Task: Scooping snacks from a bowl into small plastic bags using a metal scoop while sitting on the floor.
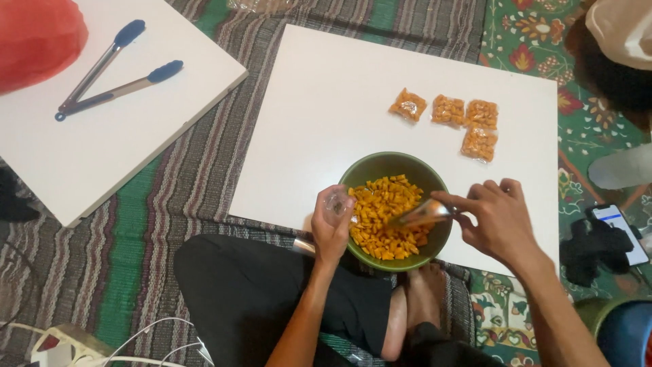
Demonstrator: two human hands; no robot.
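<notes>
Head view: beside the green bowl (397,163), left hand (331,224) pinches a flimsy, slippery clear bag (337,201) at its mouth; right hand (494,216) clamps a stiff metal spoon (421,214) over light, brittle orange snacks (384,214).

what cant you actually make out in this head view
- Small clear bag in the left hand: fingers wrap it, so its fill is unreadable.
- Spoon in the right hand: blurred, handle hidden by fingers.
- Green bowl: near rim covered by both hands.
- Red bag: cut off by the top-left edge.
- Phone: screen too small to read.
</notes>
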